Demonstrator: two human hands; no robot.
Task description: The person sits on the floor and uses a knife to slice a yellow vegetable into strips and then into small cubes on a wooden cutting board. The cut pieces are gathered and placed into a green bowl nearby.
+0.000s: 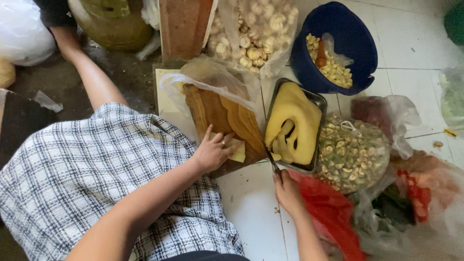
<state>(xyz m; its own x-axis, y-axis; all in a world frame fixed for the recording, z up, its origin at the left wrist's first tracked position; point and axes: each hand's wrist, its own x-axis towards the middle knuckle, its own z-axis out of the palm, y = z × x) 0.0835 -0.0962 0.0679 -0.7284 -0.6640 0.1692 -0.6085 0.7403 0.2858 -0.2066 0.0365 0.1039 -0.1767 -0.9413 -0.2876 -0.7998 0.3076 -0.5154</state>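
- The wooden cutting board (220, 116), brown and grained, lies on the white tiled floor (251, 208) and serves as the landmark here.
- A pale yellow slab (238, 151) rests flat on the board's near edge; it looks smooth, thin and roughly rectangular.
- The left hand (212, 152) lies on the board with fingers spread, pressing down on that slab rather than gripping it.
- The right hand (287, 191), just right of the board's near corner, is clenched around a dark-bladed knife (271, 162) whose tip points toward the slab.
- Right of the board sits a metal tray (316, 99) holding a large yellow piece (295, 121) with curved cut-outs.
- Beyond the tray stands a blue bucket (357, 43); beyond the board, a clear bag of pale bulbs (253, 34).
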